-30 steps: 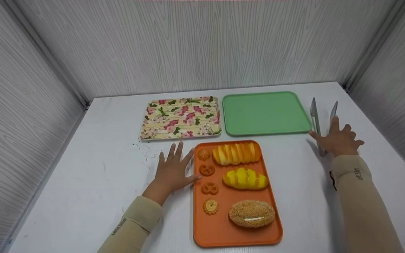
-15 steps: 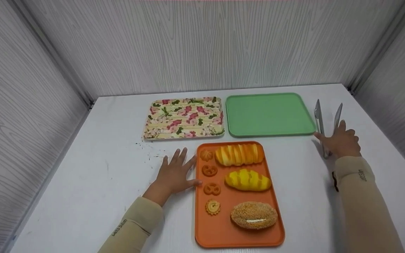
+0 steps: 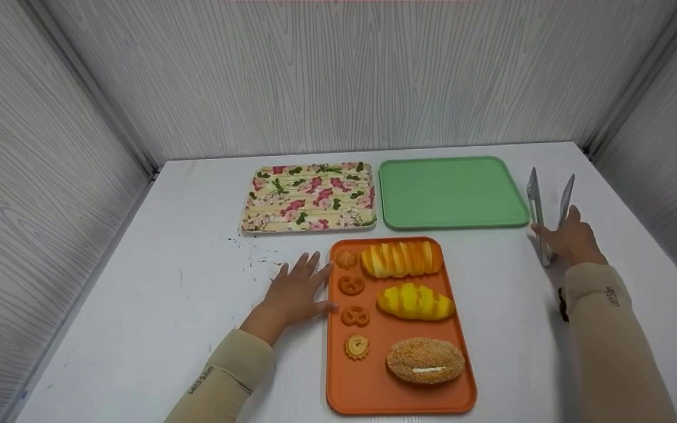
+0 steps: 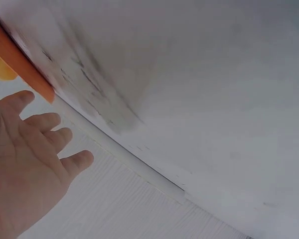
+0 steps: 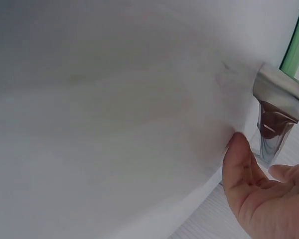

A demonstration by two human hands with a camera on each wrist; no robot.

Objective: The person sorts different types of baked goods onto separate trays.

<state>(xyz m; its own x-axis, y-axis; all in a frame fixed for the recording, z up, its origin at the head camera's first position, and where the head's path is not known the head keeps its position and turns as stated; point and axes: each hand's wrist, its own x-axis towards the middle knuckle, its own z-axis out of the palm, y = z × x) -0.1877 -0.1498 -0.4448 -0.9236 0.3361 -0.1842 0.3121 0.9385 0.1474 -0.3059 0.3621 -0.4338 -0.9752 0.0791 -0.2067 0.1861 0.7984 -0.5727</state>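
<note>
My left hand [image 3: 294, 296] lies with fingers spread at the left edge of the orange tray [image 3: 374, 396], its thumb tip overlapping the rim. On that tray are a sliced loaf [image 3: 402, 259], a yellow bread [image 3: 416, 302], a seeded bun [image 3: 425, 360] and several small cookies, among them a pretzel shape [image 3: 355, 316]. At the right, my right hand [image 3: 573, 242] straddles metal tongs [image 3: 535, 194], thumb by the left arm and fingers by the right one. The tongs' arms stand apart. In the right wrist view, curved fingers reach down beside the tongs' hinge end [image 5: 276, 97].
A floral tray [image 3: 309, 197] and a green tray [image 3: 450, 194] lie side by side along the back of the white table [image 3: 168, 282]. Wood-grain panels [image 3: 338, 76] enclose the table at the back and sides. Dark scuffs mark the tabletop near the left hand.
My right hand has lowered over the tongs, its spread fingers drawing together around them. My left hand has shifted slightly toward the wearer, beside the tray. The head view has moved a little.
</note>
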